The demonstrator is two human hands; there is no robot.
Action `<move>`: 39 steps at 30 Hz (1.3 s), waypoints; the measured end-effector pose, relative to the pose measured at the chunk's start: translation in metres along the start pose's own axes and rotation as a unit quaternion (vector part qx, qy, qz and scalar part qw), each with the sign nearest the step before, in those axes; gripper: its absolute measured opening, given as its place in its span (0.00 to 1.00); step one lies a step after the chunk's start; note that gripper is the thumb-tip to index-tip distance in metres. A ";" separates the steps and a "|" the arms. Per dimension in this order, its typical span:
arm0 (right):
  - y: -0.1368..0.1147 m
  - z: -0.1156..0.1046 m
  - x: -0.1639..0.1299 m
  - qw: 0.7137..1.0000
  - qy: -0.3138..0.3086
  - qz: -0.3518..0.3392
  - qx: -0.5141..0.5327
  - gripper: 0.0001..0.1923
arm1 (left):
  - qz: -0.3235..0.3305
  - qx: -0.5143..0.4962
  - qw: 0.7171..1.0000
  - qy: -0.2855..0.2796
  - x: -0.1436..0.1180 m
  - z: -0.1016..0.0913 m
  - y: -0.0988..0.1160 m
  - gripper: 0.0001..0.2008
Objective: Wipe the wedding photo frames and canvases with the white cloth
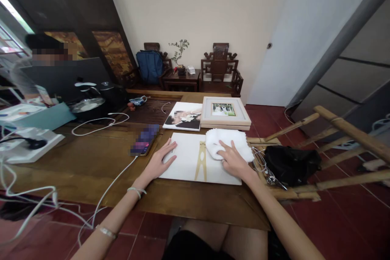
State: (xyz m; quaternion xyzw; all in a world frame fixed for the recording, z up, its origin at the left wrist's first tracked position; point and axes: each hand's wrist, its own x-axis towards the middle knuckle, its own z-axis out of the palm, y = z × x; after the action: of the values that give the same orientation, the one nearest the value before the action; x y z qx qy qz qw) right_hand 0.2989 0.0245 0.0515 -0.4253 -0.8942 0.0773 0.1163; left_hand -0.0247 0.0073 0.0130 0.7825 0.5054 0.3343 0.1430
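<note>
A flat white board [183, 158] lies on the wooden table in front of me. On it is a tan forked piece [201, 162] with an oval hole, its two legs pointing toward me. My left hand [161, 158] rests on the board's left edge, fingers spread and holding nothing. Bunched up at the board's right side is a fluffy white cloth [240, 142]. My right hand [233, 158] grips and presses this cloth, with its fingers dug into the folds. Behind the board sit a photo print panel [184, 115] and a pale wooden picture frame [226, 120] with a photo in it.
A phone [144, 140] on a white cable lies to the left. Farther left are a power strip [33, 144], a teal box [51, 118] and a black kettle [111, 93]. A person sits behind a monitor [70, 77]. A black bag [292, 164] rests on a bamboo chair [304, 189] at right.
</note>
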 end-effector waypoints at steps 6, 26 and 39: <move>-0.048 -0.002 -0.056 0.999 -0.013 -0.031 -0.003 0.23 | 0.019 -0.021 1.000 -0.004 -0.002 0.000 -0.001 0.21; 0.001 -0.003 0.012 0.999 0.023 0.032 -0.028 0.25 | 0.018 -0.038 0.999 -0.004 -0.002 0.005 -0.011 0.20; -0.074 0.001 -0.093 0.998 -0.006 -0.060 -0.016 0.18 | 0.019 -0.032 0.999 0.021 -0.006 0.004 -0.003 0.19</move>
State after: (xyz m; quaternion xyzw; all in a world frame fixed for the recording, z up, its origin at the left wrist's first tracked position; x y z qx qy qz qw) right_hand 0.3004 -0.0938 0.0546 -0.3718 -0.9201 0.0591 0.1084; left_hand -0.0255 0.0038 0.0061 0.7797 0.4824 0.3695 0.1508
